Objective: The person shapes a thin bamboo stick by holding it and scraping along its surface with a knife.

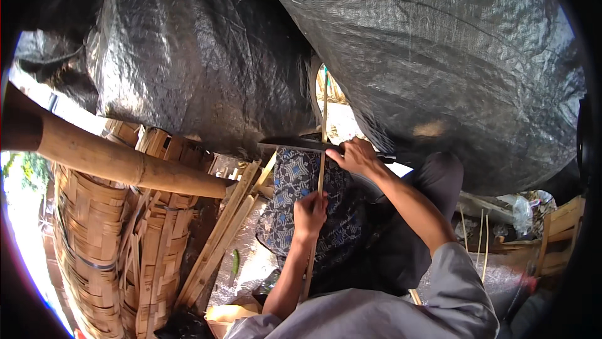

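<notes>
My left hand (310,215) is closed around a long, thin bamboo strip (325,110), which runs upright through the middle of the view. In my right hand (359,157) is a knife, its dark blade (291,143) pointing left and lying across the strip above my left hand. My right thumb rests by the strip at the blade. The knife's handle is mostly hidden by my fingers. Beneath the strip, a dark patterned cloth (295,169) lies over my lap.
Black plastic sheeting (439,57) hangs ahead on both sides of a narrow gap. At left, a thick bamboo pole (138,166) crosses before woven bamboo baskets (91,238). Split bamboo lengths (216,238) lean beside them. A clear plastic bag (520,213) lies at right.
</notes>
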`<action>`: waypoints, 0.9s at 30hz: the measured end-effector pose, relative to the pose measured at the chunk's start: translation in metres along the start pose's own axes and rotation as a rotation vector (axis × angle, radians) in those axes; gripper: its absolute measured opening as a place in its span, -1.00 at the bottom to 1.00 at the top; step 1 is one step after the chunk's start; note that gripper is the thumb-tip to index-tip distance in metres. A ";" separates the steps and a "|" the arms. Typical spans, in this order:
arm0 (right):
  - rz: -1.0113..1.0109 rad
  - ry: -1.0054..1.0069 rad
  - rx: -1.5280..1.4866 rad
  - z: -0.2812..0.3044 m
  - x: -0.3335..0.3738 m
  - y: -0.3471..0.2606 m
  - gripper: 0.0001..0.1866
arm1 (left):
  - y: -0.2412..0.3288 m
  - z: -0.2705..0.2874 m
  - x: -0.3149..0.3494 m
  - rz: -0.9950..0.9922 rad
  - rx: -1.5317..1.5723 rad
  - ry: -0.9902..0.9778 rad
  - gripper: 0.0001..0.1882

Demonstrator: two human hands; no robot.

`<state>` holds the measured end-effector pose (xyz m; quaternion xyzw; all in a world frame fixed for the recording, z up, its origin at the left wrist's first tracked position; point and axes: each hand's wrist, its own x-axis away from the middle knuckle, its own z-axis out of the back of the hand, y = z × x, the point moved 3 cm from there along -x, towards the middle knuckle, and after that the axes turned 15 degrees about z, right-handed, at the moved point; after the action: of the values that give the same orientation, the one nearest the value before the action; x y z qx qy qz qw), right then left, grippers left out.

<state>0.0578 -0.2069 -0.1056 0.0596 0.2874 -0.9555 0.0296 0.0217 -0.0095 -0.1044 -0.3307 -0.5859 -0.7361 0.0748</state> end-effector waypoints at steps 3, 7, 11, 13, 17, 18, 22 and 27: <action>-0.048 0.056 0.100 -0.016 -0.007 0.007 -0.22 | 0.006 0.003 0.005 -0.014 0.000 -0.012 -0.79; 0.001 0.074 -0.040 -0.007 0.001 -0.006 -0.29 | 0.016 0.000 0.012 0.059 0.196 -0.078 -0.80; 0.144 -0.125 0.023 -0.021 0.035 -0.048 -0.27 | -0.005 0.011 -0.001 0.044 0.336 -0.162 -0.82; 0.279 -0.285 0.073 -0.026 0.046 -0.056 -0.27 | -0.019 0.013 -0.007 -0.049 0.341 -0.151 -0.83; -0.122 -0.011 0.093 0.012 -0.016 -0.018 -0.21 | -0.030 0.011 0.027 -0.037 0.130 0.034 -0.81; -0.294 -0.028 0.195 0.007 -0.034 0.016 -0.27 | -0.034 0.006 0.028 -0.148 0.085 0.012 -0.82; -0.602 0.057 -0.008 0.028 -0.039 0.070 -0.09 | -0.037 0.020 0.040 -0.038 0.106 -0.036 -0.80; -0.601 0.243 -0.090 0.019 -0.033 0.079 -0.04 | -0.013 0.032 0.058 0.003 0.213 -0.108 -0.79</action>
<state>0.0956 -0.2828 -0.1283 0.0842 0.3353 -0.8938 -0.2857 -0.0168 0.0398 -0.0789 -0.3610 -0.6634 -0.6507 0.0786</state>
